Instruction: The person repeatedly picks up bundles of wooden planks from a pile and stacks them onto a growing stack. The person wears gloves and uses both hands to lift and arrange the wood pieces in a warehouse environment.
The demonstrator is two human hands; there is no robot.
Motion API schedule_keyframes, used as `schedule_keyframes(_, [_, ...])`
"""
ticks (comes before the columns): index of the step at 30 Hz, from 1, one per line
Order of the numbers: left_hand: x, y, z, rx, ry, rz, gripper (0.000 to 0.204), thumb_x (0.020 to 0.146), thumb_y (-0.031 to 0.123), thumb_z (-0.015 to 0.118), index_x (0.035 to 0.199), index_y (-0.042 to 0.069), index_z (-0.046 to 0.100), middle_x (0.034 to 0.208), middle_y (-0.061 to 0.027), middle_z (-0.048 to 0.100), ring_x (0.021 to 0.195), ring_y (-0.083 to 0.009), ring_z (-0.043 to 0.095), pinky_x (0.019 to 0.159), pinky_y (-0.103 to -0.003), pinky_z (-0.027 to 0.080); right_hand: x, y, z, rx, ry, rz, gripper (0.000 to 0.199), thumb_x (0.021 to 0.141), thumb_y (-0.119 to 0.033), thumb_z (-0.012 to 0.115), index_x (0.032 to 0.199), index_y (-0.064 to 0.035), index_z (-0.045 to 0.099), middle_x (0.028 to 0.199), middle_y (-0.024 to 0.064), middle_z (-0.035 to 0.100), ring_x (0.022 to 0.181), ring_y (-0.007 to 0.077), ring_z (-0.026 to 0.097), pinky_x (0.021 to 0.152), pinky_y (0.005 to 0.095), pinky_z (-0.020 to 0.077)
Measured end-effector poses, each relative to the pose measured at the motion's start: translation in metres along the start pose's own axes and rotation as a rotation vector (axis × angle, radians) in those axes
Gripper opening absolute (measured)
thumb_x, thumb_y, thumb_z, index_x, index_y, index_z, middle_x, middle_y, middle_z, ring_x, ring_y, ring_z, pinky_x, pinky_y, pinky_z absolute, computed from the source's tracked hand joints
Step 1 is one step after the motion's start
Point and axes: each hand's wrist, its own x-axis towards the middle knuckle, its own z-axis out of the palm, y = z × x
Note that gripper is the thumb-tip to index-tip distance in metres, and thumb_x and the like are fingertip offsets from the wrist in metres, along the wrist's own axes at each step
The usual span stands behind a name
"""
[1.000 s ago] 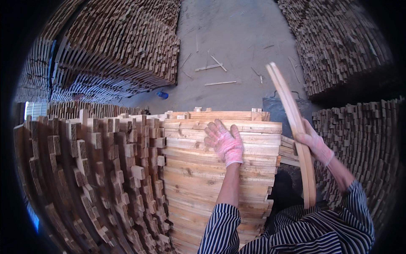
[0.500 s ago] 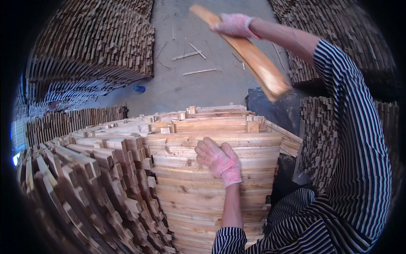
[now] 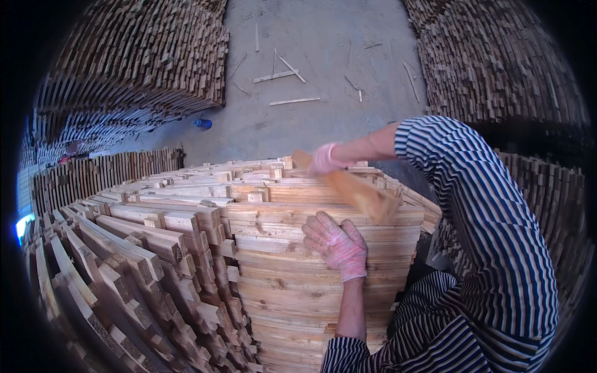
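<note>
My left hand (image 3: 336, 245), in a pink-and-white knitted glove, lies flat with fingers spread against the face of a tall stack of pale wooden boards (image 3: 323, 286). My right hand (image 3: 323, 160), gloved the same way and blurred by motion, grips a short wooden board (image 3: 357, 194) near its far-left end. The board slants down toward the right, low over the top of the stack; whether it touches the wood I cannot tell. Small wooden blocks (image 3: 256, 195) sit between the boards along the top.
Uneven board ends (image 3: 180, 280) jut out on the left. Large stacks of wood (image 3: 143, 50) rise at the far left, with another stack (image 3: 497, 56) at the far right. Thin wood strips (image 3: 295, 101) and a blue object (image 3: 202, 124) lie on the grey floor (image 3: 323, 37).
My right hand has swung the board from high over the floor down toward the top of the stack. My left hand stays flat on the boards; the view has shifted slightly.
</note>
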Motion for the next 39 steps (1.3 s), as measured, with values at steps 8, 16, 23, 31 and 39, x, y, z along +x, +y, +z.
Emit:
schedule_keyframes(8, [0.011, 0.003, -0.011, -0.097, -0.095, 0.012, 0.08, 0.095, 0.039, 0.055, 0.156, -0.002, 0.024, 0.16, -0.0286, 0.024, 0.15, -0.0496, 0.017, 0.121, -0.061, 0.012, 0.03, 0.061, -0.187, -0.464, 0.132, -0.174, 0.032, 0.091, -0.032, 0.058, 0.092, -0.0032, 0.072, 0.088, 0.0124, 0.075, 0.074, 0.023, 0.073, 0.065, 0.0376, 0.0617])
schedule_keyframes(16, [0.002, -0.002, -0.004, -0.091, -0.092, 0.045, 0.081, 0.096, 0.039, 0.055, 0.157, -0.003, 0.021, 0.162, -0.0284, 0.02, 0.152, -0.0516, 0.01, 0.121, -0.064, 0.008, -0.019, -0.052, 0.032, -0.146, -0.065, -0.119, 0.045, 0.092, -0.046, 0.061, 0.095, -0.0039, 0.076, 0.092, 0.0138, 0.075, 0.082, 0.0234, 0.073, 0.072, 0.0401, 0.0585])
schedule_keyframes(23, [-0.002, 0.001, -0.008, -0.198, 0.066, 0.057, 0.075, 0.1, 0.042, 0.052, 0.156, -0.002, 0.027, 0.162, -0.0245, 0.026, 0.152, -0.0479, 0.015, 0.123, -0.061, 0.008, -0.077, -0.032, -0.01, 0.447, 0.058, -0.045, 0.071, 0.088, -0.068, 0.059, 0.104, -0.0011, 0.076, 0.093, 0.0173, 0.073, 0.086, 0.025, 0.071, 0.079, 0.0408, 0.0552])
schedule_keyframes(31, [-0.012, -0.029, -0.012, -0.488, 0.156, -0.032, 0.07, 0.102, 0.044, 0.049, 0.157, 0.003, 0.033, 0.159, -0.0211, 0.034, 0.149, -0.0372, 0.028, 0.124, -0.048, 0.019, -0.307, -0.075, -0.023, 0.952, -0.163, -0.141, 0.112, 0.079, -0.044, 0.084, 0.157, 0.008, 0.023, 0.133, 0.0192, 0.059, 0.112, 0.025, 0.062, 0.096, 0.0354, 0.0514])
schedule_keyframes(39, [-0.132, -0.069, -0.044, -2.501, 0.619, -0.659, 0.079, 0.095, 0.069, 0.056, 0.14, 0.004, 0.051, 0.119, -0.013, 0.065, 0.105, -0.0278, 0.066, 0.095, -0.043, 0.056, -0.392, -0.092, 0.107, 0.2, -0.37, -0.446, 0.113, 0.079, -0.034, 0.088, 0.156, 0.0136, 0.02, 0.148, 0.0284, 0.049, 0.136, 0.0294, 0.051, 0.112, 0.0335, 0.0415])
